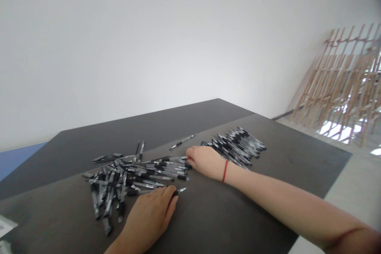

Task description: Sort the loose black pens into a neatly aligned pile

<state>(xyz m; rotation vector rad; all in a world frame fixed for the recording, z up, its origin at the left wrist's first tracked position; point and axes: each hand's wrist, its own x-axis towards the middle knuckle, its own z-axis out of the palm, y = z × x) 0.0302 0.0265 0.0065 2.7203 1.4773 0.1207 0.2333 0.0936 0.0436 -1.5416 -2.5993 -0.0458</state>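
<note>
My left hand [151, 210] is closed around a black and clear gel pen [179, 191], whose pointed tip sticks out past the fingers to the right. It is at the near side of a jumbled heap of similar pens [113, 182]. My right hand [204, 160], with a red string on the wrist, reaches in from the right. Its fingers are curled together at the right end of the heap, by the dark ends of some pens; what they pinch, if anything, is hidden. Just beyond it, several pens [238, 145] lie side by side in a neat row.
A single pen [182, 142] lies apart on the dark grey table [232, 206], behind the heap. White packaging [6, 226] shows at the near left edge. A white wall [149, 47] stands behind the table. Wooden racks [342, 83] lean at the right.
</note>
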